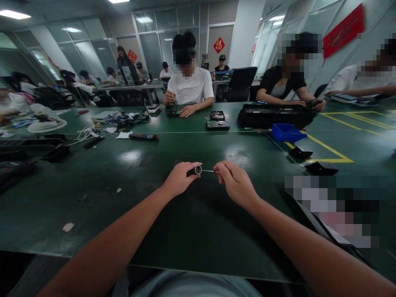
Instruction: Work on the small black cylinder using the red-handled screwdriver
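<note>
Holding a dark cylinder point(197, 169) in the left hand point(179, 179), over the bench point(123, 194), facing its round end toward the wearer and hiding most of its long axis behind the fingers. Pinching a thin metal tool point(208, 170) in the right hand point(233, 179), straight across from the cylinder, pointing the shaft leftward and nearly level at that round end (leaving contact between tip and rim too fine to tell). Working beyond the bench's near edge, having open room to either side, well apart from the blue tray point(287, 133).
</note>
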The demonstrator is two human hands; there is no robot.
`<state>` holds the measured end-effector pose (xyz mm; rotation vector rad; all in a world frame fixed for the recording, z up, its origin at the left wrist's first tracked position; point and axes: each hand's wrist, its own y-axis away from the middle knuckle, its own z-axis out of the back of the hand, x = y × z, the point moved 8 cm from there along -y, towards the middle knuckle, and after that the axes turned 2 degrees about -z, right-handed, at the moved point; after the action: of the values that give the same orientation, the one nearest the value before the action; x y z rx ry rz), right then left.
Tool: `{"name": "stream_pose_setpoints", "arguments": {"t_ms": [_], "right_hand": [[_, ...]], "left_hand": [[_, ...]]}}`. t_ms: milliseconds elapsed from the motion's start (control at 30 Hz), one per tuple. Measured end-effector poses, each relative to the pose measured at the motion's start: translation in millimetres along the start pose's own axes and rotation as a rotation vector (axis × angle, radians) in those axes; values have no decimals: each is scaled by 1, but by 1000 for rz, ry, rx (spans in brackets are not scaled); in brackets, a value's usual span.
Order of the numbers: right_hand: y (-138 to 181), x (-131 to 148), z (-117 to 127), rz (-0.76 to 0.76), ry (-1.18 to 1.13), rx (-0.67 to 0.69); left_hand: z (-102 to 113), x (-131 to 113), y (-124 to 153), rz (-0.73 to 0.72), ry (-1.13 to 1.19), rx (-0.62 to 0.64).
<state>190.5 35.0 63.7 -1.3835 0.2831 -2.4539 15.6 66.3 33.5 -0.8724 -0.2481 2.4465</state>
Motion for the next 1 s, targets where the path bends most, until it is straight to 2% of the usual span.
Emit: {"name": "stream_pose_setpoints", "arguments": {"t_ms": [233,333,400,500,600,700,1000], "right_hand": [[-3,-15,1,-98,-310,-109],[-7,-26,4,-132,-454,-183],[-10,-39,4,-197,-611,-233],[-13,-55,-2,-325,-743,-200],[-14,-62,-1,-368,-698,-218],[-13,-59,2,-317,-640,-243],[-9,-35,3,-164,-393,-193]], "left_hand": [[1,-1,0,12,-1,-19],[1,-7,-1,-49,16,-22],[2,-12,-1,-108,12,-34],[2,-11,-3,-122,-52,-26],[-2,-3,-4,-70,-92,21],[-4,1,-3,-39,-79,31],[-1,-7,-1,-3,-25,24]]}}
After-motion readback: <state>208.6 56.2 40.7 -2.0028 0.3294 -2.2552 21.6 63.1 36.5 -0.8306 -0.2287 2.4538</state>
